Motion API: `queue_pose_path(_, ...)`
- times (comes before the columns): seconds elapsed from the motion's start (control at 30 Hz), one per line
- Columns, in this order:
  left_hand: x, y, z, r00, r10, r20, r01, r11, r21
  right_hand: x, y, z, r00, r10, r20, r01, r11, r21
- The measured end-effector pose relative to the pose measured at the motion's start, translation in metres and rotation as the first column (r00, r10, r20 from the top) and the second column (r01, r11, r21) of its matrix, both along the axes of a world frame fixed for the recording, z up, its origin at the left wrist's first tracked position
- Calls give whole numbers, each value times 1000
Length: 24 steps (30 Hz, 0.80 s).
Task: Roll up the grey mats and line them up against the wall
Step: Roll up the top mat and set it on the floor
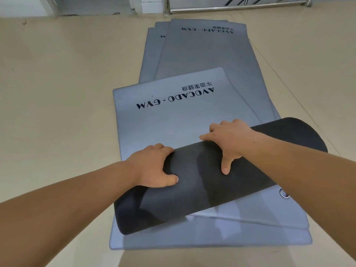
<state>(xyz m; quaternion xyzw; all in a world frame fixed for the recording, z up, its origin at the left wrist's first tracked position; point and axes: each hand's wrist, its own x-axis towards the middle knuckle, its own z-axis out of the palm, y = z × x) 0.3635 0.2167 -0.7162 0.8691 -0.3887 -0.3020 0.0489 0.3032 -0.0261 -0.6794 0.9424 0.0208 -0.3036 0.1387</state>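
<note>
Gripped the dark roll (212,182) with both hands. Curled the fingers of the left hand (154,166) over its far crest, thumb pressed on the near face. Hooked the spread fingers of the right hand (233,139) over the far side too, thumb pointing near.

Lay askew across the top grey mat (173,116), right end farther than left, on the stack (212,241) on the beige floor (57,93). Probably needed squaring first: hold back the right end, bring on the left, then push evenly with hands set wider and the coil tucked tight, so as not to cone.

Showed a matt charcoal underside on the coil and a smooth, pale grey printed face ahead. Looked like thick, springy foam with rounded corners. Possibly bore a metal eyelet (284,193) on the mat beneath, too small to be sure.
</note>
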Motion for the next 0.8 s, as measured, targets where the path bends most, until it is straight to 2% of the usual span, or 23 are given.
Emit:
queue_pose_path(0.07,-2,-2,4,995,-75,72,67,991,112,9,-2,8,992,-57,115,57,998,2)
queue_pose_path(0.13,-5,-3,3,981,-132,142,100,972,213,16,-3,18,961,-186,204,185,983,23)
queue_pose_path(0.23,-4,0,-4,978,-129,164,91,971,222,12,3,14,904,-366,221,346,930,123)
queue_pose_path(0.3,7,-1,-1,986,-102,131,77,980,182,-3,7,3,874,-439,207,371,880,298)
queue_pose_path(0.33,15,-2,2,992,-79,98,62,985,159,-13,9,-2,869,-450,208,353,857,376)
queue_pose_path(0.4,28,-4,12,1000,-27,6,26,992,121,-37,10,-8,875,-405,266,270,864,425)
queue_pose_path(0.5,31,-9,20,994,19,-112,-7,994,106,-63,1,-18,823,-322,467,161,922,352)
queue_pose_path(0.6,12,-16,21,967,76,-245,-54,994,94,-81,-16,-26,746,-391,539,264,917,299)
queue_pose_path(0.67,3,-18,21,891,188,-413,-167,982,86,-90,-24,-29,680,-485,550,358,874,329)
queue_pose_path(0.73,-4,-18,20,777,277,-566,-263,959,109,-90,-27,-30,603,-549,578,386,836,391)
queue_pose_path(0.8,-9,-11,18,749,293,-594,-275,953,124,-81,-25,-32,586,-555,590,365,831,419)
